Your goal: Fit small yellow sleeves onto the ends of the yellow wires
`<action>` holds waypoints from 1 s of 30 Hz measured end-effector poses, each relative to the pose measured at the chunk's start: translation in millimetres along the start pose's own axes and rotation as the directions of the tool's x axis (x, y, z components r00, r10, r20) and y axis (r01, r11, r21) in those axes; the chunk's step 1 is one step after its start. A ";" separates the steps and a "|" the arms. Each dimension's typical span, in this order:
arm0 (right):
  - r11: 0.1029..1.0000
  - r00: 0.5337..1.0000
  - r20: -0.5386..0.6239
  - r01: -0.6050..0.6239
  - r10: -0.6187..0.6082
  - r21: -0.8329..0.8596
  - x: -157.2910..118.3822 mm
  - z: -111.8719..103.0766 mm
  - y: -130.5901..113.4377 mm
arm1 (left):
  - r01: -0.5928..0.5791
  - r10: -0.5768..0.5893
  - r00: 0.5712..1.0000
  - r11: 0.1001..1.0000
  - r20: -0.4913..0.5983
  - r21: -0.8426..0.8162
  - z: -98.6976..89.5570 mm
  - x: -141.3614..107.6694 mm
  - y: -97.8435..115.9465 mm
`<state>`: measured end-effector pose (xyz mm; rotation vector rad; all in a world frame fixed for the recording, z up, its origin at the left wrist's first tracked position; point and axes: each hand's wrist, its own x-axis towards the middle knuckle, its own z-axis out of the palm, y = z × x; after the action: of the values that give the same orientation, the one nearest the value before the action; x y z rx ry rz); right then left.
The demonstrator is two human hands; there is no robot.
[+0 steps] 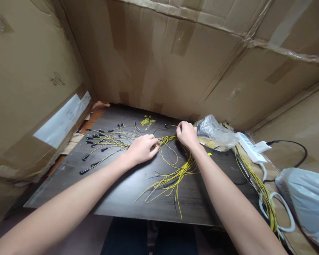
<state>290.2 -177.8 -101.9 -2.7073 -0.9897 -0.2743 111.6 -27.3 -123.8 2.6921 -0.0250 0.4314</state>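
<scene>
A bundle of thin yellow and black wires (168, 140) lies across the dark tabletop, its left ends fitted with black connectors (95, 136). My left hand (144, 147) is closed over the bundle near its middle, fingers curled and partly hidden. Above the bundle's right part, my right hand (186, 134) pinches a yellow wire (173, 125) whose black tip points left; the fingertips are partly turned away. The loose wire ends (172, 182) curve back toward the table's front edge. Small yellow pieces (146, 121) sit in a pile behind my hands.
Cardboard walls (159, 67) close in the back and sides. At the right are a clear plastic bag (215, 131), a white power strip (248, 147), another yellow wire bundle (266, 196) and a pale plastic bag (305, 198). The dark tabletop (69, 191) ends close in front of me.
</scene>
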 end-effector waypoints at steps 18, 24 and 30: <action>0.840 0.853 -0.337 0.486 -0.397 0.241 -67.4 2.7 -25.4 | 0.140 -0.425 0.900 0.482 -0.092 -0.865 5.0 9.5 17.2; 0.888 0.902 -0.423 0.128 0.081 0.442 -48.8 -19.9 28.7 | 0.028 -0.802 0.587 -0.115 0.110 -0.993 -30.3 28.1 -11.2; 0.847 0.830 -0.474 0.005 0.293 0.531 -19.1 -46.8 60.5 | -0.223 -0.851 0.471 -0.371 0.233 -0.901 -49.2 32.1 -37.2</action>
<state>311.0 -247.7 -72.2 -2.0187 -0.5651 -0.6080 130.6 28.0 -86.1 0.4368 0.6478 0.6990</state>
